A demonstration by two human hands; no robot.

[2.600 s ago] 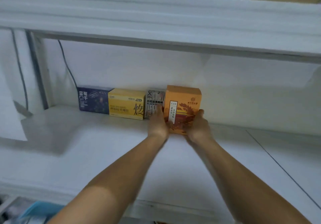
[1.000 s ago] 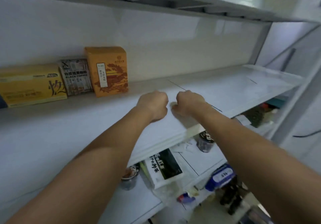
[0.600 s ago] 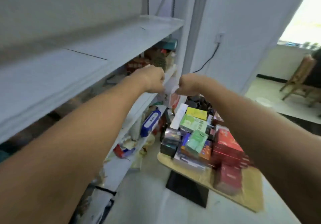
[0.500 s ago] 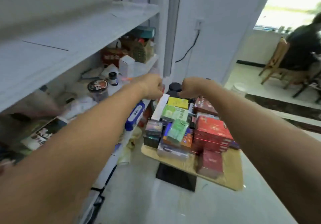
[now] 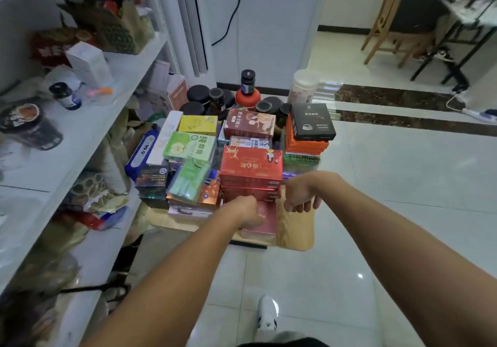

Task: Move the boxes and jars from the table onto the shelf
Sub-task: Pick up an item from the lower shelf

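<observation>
1. Left of the table [image 5: 295,229] runs a white shelf [image 5: 88,136]. It carries a dark cup [image 5: 29,128], a small dark jar [image 5: 64,96] and a white carton [image 5: 88,64].
2. Just beside the table's left edge, a blue pack [image 5: 141,153] leans between the table and the shelf.
3. On the left half of the table lie a green box [image 5: 189,146] printed with an apple and, behind it, a yellow box [image 5: 198,124].
4. Along the far edge of the table stand black-lidded jars [image 5: 199,93], a red bottle [image 5: 247,88] with a dark cap, and a white tub [image 5: 304,85] at the right end.
5. In the middle of the table sits a stack of red boxes [image 5: 251,166].
6. At the table's near edge the left hand [image 5: 246,210] is down on a small dark-red box [image 5: 265,219], knuckles up and fingers curled. Its fingertips are hidden, so I cannot tell whether it grips the box.
7. The right hand [image 5: 302,194] hangs over the table's near right corner, beside the red stack. Its fingers droop loosely and it holds nothing.
8. On the right of the table a black coffee box [image 5: 312,122] tops an orange stack [image 5: 304,145].
9. Well right of the table and farther back stands a wooden chair [image 5: 387,21].
</observation>
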